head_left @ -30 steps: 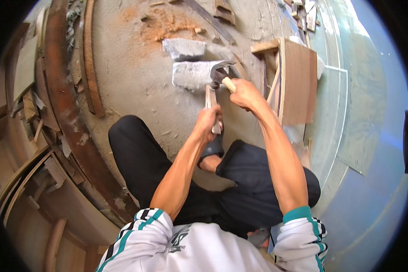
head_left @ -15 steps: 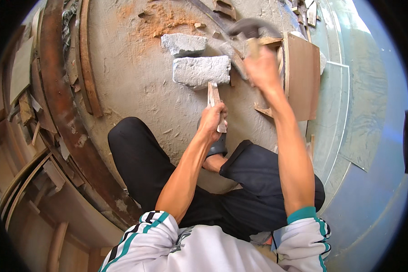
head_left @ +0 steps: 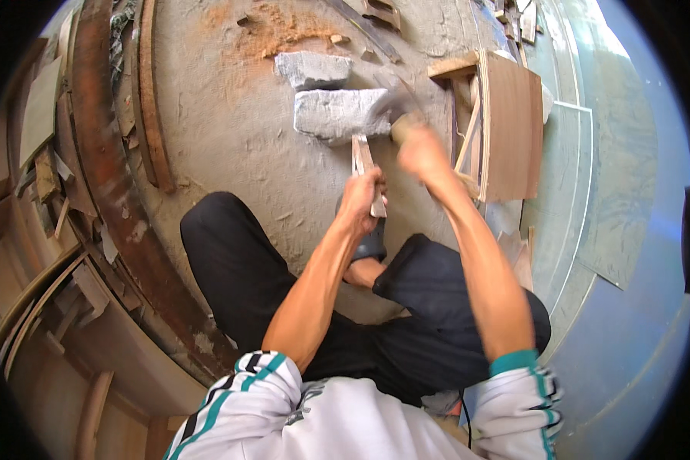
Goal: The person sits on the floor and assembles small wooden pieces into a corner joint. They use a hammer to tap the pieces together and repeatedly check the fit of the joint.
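My left hand point(head_left: 360, 198) is wrapped round a couple of thin wooden strips point(head_left: 363, 156), their far ends resting at the near edge of a pale rectangular stone block point(head_left: 331, 113). In my right hand point(head_left: 425, 157) is a hammer point(head_left: 396, 107), smeared by motion. Its dark head is over the block's right end, close to the strips' tips; whether it touches them I cannot tell. A second, rougher stone piece point(head_left: 314, 69) lies just beyond the block.
To the right stands a plywood box point(head_left: 510, 126), with glass sheets point(head_left: 613, 192) beyond it. Long wooden boards point(head_left: 103, 153) and wooden frames point(head_left: 92, 345) line the left. Orange dust point(head_left: 284, 29), small wood bits and a dark metal bar point(head_left: 364, 27) lie at the far side.
My right hand has swung the hammer down and leftward, from beside the box to the block's right end. The left hand keeps its hold on the strips, almost unmoved.
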The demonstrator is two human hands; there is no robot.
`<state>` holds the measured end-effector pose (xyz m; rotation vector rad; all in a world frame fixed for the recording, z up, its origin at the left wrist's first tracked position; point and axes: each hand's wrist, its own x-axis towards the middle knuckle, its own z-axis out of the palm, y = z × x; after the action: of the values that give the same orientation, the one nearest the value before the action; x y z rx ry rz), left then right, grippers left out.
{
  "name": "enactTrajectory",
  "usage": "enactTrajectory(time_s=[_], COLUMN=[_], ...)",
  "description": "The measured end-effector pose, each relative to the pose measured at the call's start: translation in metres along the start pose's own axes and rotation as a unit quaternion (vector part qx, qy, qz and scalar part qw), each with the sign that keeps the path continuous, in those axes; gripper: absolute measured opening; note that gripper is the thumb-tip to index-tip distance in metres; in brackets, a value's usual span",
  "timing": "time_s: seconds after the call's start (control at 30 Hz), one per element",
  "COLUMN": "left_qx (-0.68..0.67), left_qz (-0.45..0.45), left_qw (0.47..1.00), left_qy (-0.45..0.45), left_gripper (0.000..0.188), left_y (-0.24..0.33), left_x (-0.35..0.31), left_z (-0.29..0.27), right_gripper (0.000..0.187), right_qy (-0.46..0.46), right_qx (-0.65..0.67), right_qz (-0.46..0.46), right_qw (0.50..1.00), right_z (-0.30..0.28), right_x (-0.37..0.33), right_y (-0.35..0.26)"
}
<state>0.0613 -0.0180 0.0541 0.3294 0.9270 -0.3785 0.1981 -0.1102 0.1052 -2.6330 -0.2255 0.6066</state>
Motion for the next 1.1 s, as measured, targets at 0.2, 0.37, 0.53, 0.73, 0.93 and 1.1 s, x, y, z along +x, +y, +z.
enactTrajectory(time_s=[0.2, 0.37, 0.53, 0.73, 0.93, 1.1], left_qx=[0.004, 0.001, 0.001, 0.018, 0.286, 0.363], left_qz=[0.009, 0.01, 0.023, 0.051, 0.335, 0.385], left_qw=[1.0, 1.0, 1.0, 0.999, 0.89, 0.836], left_qy=[-0.002, 0.002, 0.019, 0.001, 0.114, 0.141], left_gripper=[0.011, 0.01, 0.014, 0.018, 0.037, 0.063], left_y=[-0.008, -0.011, -0.007, -0.009, -0.058, -0.062], left_x=[0.002, 0.002, -0.008, -0.016, -0.02, -0.06], left_z=[-0.001, 0.001, 0.006, 0.002, 0.017, 0.032], right_gripper=[0.02, 0.021, 0.031, 0.047, 0.055, 0.056], right_qy=[-0.095, -0.013, 0.036, -0.019, -0.096, -0.12], right_qx=[0.045, 0.132, 0.035, -0.093, -0.052, -0.139], right_qz=[0.049, 0.036, 0.109, 0.143, 0.15, 0.089], right_qw=[0.993, 0.991, 0.993, 0.985, 0.983, 0.979], right_z=[-0.026, -0.02, 0.034, 0.061, 0.061, 0.062], right_x=[0.0, -0.001, -0.037, -0.093, -0.103, -0.088], right_y=[-0.023, -0.013, 0.033, 0.103, 0.149, 0.187])
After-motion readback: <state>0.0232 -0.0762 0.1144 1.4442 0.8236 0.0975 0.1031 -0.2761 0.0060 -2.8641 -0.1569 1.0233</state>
